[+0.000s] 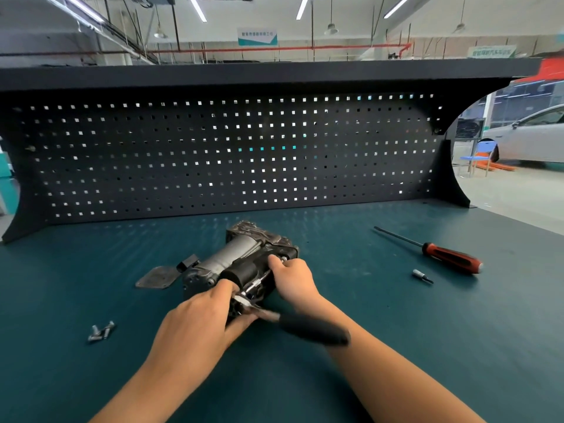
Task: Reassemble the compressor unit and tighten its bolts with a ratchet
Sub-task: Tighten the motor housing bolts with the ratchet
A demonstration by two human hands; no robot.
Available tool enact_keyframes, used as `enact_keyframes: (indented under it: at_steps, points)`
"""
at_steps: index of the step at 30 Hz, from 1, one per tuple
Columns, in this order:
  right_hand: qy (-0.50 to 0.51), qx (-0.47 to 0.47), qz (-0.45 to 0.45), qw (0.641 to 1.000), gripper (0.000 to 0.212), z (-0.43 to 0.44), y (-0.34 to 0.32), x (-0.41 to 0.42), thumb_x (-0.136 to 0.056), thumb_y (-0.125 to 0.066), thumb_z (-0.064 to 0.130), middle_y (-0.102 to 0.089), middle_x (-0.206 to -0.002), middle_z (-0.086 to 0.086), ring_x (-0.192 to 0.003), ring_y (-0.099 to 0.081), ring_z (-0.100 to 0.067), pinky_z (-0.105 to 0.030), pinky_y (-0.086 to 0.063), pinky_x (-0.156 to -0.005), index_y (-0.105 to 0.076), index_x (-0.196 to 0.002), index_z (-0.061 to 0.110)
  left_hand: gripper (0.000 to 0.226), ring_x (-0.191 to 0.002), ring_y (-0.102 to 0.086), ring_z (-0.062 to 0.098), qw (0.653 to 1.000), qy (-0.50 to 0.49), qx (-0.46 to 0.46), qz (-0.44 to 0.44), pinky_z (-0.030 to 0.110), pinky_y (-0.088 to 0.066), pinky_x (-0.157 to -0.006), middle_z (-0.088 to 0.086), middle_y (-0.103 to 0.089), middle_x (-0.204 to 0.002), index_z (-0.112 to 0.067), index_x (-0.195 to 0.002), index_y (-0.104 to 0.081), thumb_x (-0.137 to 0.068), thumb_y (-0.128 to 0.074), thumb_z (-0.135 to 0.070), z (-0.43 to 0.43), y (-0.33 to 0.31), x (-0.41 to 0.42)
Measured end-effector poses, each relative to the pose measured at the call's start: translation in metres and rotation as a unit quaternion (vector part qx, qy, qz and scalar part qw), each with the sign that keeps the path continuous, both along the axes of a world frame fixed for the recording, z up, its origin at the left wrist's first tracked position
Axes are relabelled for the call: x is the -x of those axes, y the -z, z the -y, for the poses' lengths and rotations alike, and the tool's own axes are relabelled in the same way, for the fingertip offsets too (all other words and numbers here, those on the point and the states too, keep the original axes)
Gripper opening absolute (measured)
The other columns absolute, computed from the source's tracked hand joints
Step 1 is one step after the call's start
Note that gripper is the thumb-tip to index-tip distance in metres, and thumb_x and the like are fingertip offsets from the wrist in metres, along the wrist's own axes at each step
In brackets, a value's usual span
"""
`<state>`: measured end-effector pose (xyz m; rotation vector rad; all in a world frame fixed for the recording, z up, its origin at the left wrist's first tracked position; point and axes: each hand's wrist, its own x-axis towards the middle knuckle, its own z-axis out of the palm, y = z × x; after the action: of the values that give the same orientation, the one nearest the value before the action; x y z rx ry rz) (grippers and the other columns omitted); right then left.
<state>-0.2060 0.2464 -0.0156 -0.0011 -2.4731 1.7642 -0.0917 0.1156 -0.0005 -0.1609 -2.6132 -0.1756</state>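
Two grips, likely tightening: your left hand (195, 328) wraps the ratchet (305, 326) head, right hand (294, 279) pinches its extension (259, 280) at the compressor (235, 257); swing next.

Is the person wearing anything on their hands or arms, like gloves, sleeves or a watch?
No. Both the left hand and the right hand are bare, with no gloves. The left forearm and right forearm are bare too: no sleeve reaches into view, and no watch, band or ring shows on the parts that can be seen.
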Motion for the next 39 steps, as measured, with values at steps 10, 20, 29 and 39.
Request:
enact_keyframes:
  at_steps: [10, 20, 29, 39]
  points:
    - [-0.014, 0.032, 0.016, 0.999, 0.041, 0.001, 0.0, -0.003, -0.094, -0.044, 0.024, -0.035, -0.054, 0.0, -0.051, -0.031, -0.016, -0.027, -0.025, -0.047, -0.033, -0.056, 0.014, 0.049, -0.032, -0.047, 0.01, 0.663, 0.046, -0.686, 0.298, 0.017, -0.039, -0.034, 0.008, -0.059, -0.049, -0.003, -0.078, -0.058, -0.094, -0.042, -0.046, -0.005, -0.006, 0.008]
    - [-0.012, 0.023, 0.002, 1.0, 0.051, 0.0, 0.002, 0.0, -0.093, -0.049, 0.042, -0.04, -0.052, 0.002, -0.049, -0.036, -0.015, -0.027, -0.031, -0.051, -0.035, -0.053, 0.015, 0.027, -0.056, -0.057, 0.004, 0.941, 0.057, -0.315, 0.11, 0.023, -0.042, -0.055, -0.005, -0.064, -0.063, -0.016, -0.086, -0.053, -0.091, -0.048, -0.042, 0.005, -0.003, 0.007]
    - [-0.006, 0.015, -0.001, 1.0, 0.047, 0.002, -0.002, -0.003, -0.092, -0.047, 0.025, -0.034, -0.048, 0.001, -0.048, -0.032, -0.017, -0.028, -0.025, -0.048, -0.03, -0.05, 0.013, 0.037, -0.096, -0.058, 0.015, 0.996, 0.046, -0.075, -0.027, 0.027, -0.04, -0.071, -0.012, -0.059, -0.096, -0.024, -0.11, -0.051, -0.084, -0.056, -0.049, 0.005, 0.0, 0.003]
    - [-0.01, 0.011, 0.007, 1.0, 0.04, 0.003, 0.001, -0.002, -0.093, -0.044, 0.021, -0.037, -0.055, -0.001, -0.051, -0.032, -0.017, -0.028, -0.026, -0.048, -0.033, -0.055, 0.012, 0.052, -0.038, -0.051, 0.008, 0.931, 0.042, -0.336, 0.139, 0.013, -0.04, -0.046, 0.0, -0.066, -0.05, -0.011, -0.068, -0.059, -0.091, -0.039, -0.052, 0.0, 0.002, 0.011]
